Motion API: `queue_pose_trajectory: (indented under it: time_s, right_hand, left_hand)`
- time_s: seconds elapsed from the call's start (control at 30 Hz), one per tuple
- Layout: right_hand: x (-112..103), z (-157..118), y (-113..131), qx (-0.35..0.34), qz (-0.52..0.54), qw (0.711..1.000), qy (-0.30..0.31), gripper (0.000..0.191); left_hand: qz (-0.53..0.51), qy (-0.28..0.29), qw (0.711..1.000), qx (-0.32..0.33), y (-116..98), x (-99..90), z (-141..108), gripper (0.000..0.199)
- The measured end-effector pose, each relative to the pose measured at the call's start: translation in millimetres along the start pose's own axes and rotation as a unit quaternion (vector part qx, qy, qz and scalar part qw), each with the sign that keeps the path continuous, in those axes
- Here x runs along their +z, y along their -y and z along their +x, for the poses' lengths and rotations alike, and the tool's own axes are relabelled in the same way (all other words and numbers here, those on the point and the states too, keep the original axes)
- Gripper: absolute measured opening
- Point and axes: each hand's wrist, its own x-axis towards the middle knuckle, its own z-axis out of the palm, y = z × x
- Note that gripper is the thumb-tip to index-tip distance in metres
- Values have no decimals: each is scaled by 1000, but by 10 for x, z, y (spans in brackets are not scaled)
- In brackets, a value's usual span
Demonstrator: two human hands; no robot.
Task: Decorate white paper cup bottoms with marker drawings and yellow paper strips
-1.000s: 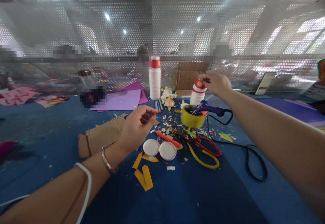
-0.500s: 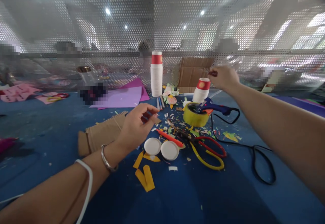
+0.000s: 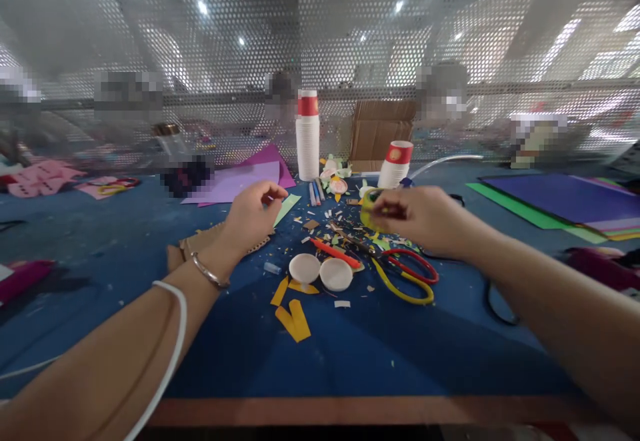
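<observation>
My left hand (image 3: pixel 253 218) hovers over a piece of corrugated cardboard (image 3: pixel 195 244), its fingers loosely bent and thumb apart. Just beyond its fingertips is a light green paper strip (image 3: pixel 289 208); I see no grip on it. My right hand (image 3: pixel 420 218) is in front of the yellow tape roll (image 3: pixel 369 211), its fingertips drawn together and slightly blurred; whatever they pinch is hidden. Behind this hand the blue glue gun (image 3: pixel 406 182) is mostly covered. Two shallow white paper cup bases (image 3: pixel 305 268) lie side by side near an orange pen (image 3: pixel 336 253).
Scissors with red and yellow handles (image 3: pixel 403 281) lie right of centre. Yellow paper pieces (image 3: pixel 294 321) lie in front. Behind stand a tall cup stack (image 3: pixel 308 144) and a shorter cup stack (image 3: pixel 395 164). Coloured sheets (image 3: pixel 565 198) lie at right, purple paper (image 3: pixel 240 181) at left.
My right hand has come down and inward from beside the short cup stack to the tape roll. My left hand has shifted slightly left, and the green strip now shows. The view has tilted down.
</observation>
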Motion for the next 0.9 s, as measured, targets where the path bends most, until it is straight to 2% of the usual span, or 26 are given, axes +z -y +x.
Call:
queue_pose_trajectory:
  time_s: [0.1,0.17,0.4,0.6,0.7,0.8,0.9]
  right_hand:
    - [185,-252,75,12,-63,990,126,10]
    - [246,-341,60,25,-92,983,159,6]
    - [256,-345,-123,24,-32,982,183,7]
    - [242,-364,-93,55,-61,978,192,4]
    - [217,-370,-47,74,-101,970,210,5]
    - [191,-369,-16,87,-135,963,215,5]
    - [176,-375,4,97,-148,960,216,6]
  left_hand:
    - [86,54,995,14,92,-60,16,12]
    - [105,68,992,12,143,-72,15,12]
    - [127,142,981,37,156,-1,-33,10]
    - [129,170,972,99,-8,258,-79,33]
    - [136,208,960,127,-20,366,-89,31]
    - [154,215,957,118,30,372,-83,28]
    - [168,198,961,94,29,278,-70,28]
